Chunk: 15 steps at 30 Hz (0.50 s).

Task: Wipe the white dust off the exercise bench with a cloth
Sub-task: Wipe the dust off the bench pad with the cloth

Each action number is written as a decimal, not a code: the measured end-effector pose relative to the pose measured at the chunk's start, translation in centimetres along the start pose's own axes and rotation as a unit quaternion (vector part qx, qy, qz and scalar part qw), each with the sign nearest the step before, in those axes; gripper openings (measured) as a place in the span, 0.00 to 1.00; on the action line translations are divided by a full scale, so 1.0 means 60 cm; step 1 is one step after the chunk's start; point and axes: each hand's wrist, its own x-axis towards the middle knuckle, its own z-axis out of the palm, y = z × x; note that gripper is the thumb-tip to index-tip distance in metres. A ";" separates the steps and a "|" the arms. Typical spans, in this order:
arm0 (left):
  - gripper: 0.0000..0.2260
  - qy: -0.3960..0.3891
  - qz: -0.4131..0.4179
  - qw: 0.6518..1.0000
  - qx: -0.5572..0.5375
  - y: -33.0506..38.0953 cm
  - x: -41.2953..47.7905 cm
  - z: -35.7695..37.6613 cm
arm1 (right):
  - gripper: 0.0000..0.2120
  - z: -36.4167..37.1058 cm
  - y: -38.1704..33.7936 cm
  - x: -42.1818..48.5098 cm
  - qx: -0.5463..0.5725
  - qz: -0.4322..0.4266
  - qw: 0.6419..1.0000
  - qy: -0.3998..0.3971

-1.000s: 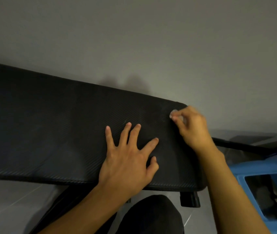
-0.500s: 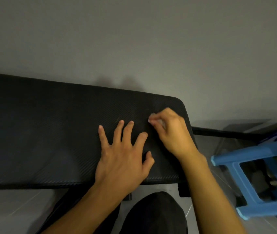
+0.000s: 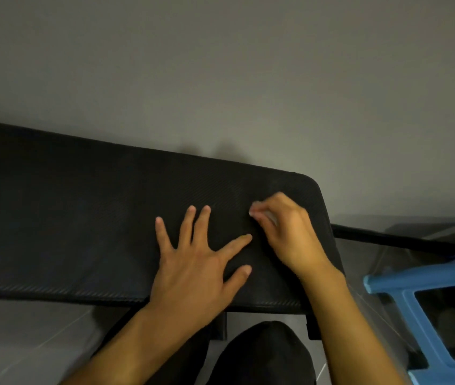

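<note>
The black padded exercise bench (image 3: 82,218) runs across the view from the left, its rounded end at the right. My left hand (image 3: 201,262) lies flat on the pad with fingers spread. Beside it on the right, my right hand (image 3: 287,234) has its fingers curled round a small pale cloth (image 3: 262,215), pressing it onto the pad near the bench's right end. Only a small edge of the cloth shows at the fingertips, and it is blurred. A faint pale haze of dust sits on the pad near the right corner.
A plain grey wall (image 3: 220,79) stands directly behind the bench. A blue plastic stool (image 3: 420,298) sits on the floor at the lower right, with a black bar (image 3: 387,238) of the bench frame reaching towards it. My dark-clothed knee (image 3: 265,354) is below the bench edge.
My right hand with the cloth slid left from the bench's right end corner to beside my left hand, then stayed near there. The left hand has stayed flat on the pad.
</note>
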 end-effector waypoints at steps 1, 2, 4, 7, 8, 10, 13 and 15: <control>0.25 -0.003 -0.001 1.000 -0.001 -0.001 -0.002 -0.001 | 0.07 0.012 -0.005 0.028 -0.001 0.013 1.000 0.016; 0.25 -0.005 -0.003 1.000 -0.002 0.000 -0.002 -0.002 | 0.07 0.025 -0.014 0.053 -0.002 0.019 1.000 0.022; 0.24 -0.006 -0.005 1.000 0.002 0.006 -0.001 -0.004 | 0.08 0.048 -0.038 0.080 0.002 -0.015 1.000 0.004; 0.23 -0.009 -0.006 1.000 -0.001 0.008 -0.001 -0.004 | 0.08 0.052 -0.056 0.066 0.024 -0.096 0.992 -0.080; 0.23 -0.009 -0.009 1.000 0.001 0.008 -0.001 -0.004 | 0.07 0.047 -0.053 0.061 0.029 -0.105 0.990 -0.093; 0.24 -0.007 -0.014 1.000 0.002 0.010 0.000 -0.005 | 0.08 0.046 -0.040 0.079 0.020 -0.084 0.994 -0.067; 0.25 -0.007 -0.014 1.000 0.000 0.012 0.000 -0.007 | 0.10 0.057 -0.040 0.122 -0.037 -0.015 0.999 -0.032; 0.25 -0.005 -0.013 1.000 0.000 0.010 -0.001 -0.005 | 0.10 0.060 -0.049 0.114 -0.038 -0.029 0.998 -0.043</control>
